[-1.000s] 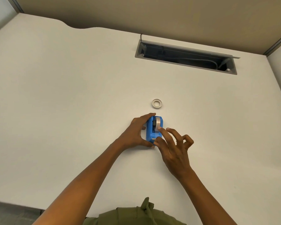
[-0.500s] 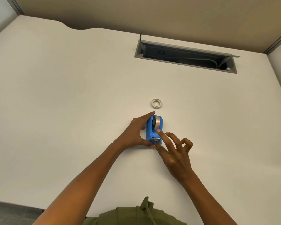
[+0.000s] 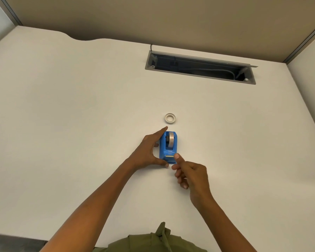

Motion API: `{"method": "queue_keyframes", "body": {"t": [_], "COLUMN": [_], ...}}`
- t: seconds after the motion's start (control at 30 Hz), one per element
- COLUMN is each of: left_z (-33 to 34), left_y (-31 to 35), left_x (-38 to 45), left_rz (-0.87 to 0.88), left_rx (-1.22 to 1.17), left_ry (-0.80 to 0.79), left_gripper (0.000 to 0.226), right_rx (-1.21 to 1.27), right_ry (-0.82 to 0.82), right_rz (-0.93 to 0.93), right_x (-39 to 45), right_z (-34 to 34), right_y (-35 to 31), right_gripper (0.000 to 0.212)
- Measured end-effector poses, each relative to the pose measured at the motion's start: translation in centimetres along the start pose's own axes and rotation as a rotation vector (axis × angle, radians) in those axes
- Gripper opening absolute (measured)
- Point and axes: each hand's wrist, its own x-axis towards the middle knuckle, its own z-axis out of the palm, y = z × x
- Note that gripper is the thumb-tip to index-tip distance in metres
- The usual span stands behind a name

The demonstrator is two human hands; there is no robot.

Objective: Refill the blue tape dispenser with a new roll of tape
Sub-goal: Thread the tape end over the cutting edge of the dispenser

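The blue tape dispenser (image 3: 168,149) stands on the white desk (image 3: 80,124) with a roll of tape (image 3: 170,140) seated in its cradle. My left hand (image 3: 148,151) grips it from the left, index finger along the back and thumb under the front end. My right hand (image 3: 191,174) sits just in front and to the right with its fingers curled. Its thumb tip touches the dispenser's front right corner beside the metal cutter (image 3: 169,156). I see nothing held in it. A bare whitish tape ring (image 3: 170,118) lies flat on the desk just beyond the dispenser.
A long open cable slot (image 3: 200,69) with a grey frame is cut into the desk at the back right, with cables inside. Beige partition walls (image 3: 153,19) close off the desk's far side and right side. My olive-green clothing (image 3: 153,242) shows at the bottom edge.
My right hand has drawn back from the roll toward the cutter end and curled its spread fingers in. My left hand keeps its hold on the dispenser, which has not moved.
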Motion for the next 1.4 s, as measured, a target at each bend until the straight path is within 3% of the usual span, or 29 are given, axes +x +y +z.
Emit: {"method": "queue_keyframes", "body": {"t": [0.17, 0.67, 0.77, 0.9, 0.97, 1.07, 1.4], "left_z": [0.0, 0.0, -0.1, 0.0, 0.0, 0.1, -0.1], "left_y": [-0.2, -0.3, -0.4, -0.3, -0.2, -0.3, -0.1], "left_x": [0.0, 0.1, 0.1, 0.2, 0.2, 0.2, 0.1], "left_rz": [0.013, 0.029, 0.027, 0.016, 0.008, 0.004, 0.023], "left_rx": [0.004, -0.009, -0.007, -0.001, 0.004, -0.001, -0.009], "left_ry": [-0.002, -0.002, -0.003, -0.005, -0.003, 0.005, -0.003], "left_gripper": [0.109, 0.104, 0.104, 0.105, 0.106, 0.105, 0.108], "right_rx": [0.177, 0.320, 0.162, -0.405, -0.611, -0.759, -0.772], "right_ry": [-0.028, -0.061, -0.052, 0.090, 0.079, -0.004, -0.073], "right_rz": [0.205, 0.220, 0.119, -0.440, -0.627, -0.656, -0.593], "right_x": [0.1, 0.3, 0.2, 0.3, 0.8, 1.7, 2.8], "right_z": [1.2, 1.7, 1.7, 0.8, 0.2, 0.0, 0.2], "right_y": [-0.7, -0.5, -0.3, 0.1, -0.3, -1.2, -3.2], "right_gripper": [0.050, 0.016, 0.020, 0.026, 0.034, 0.039, 0.007]}}
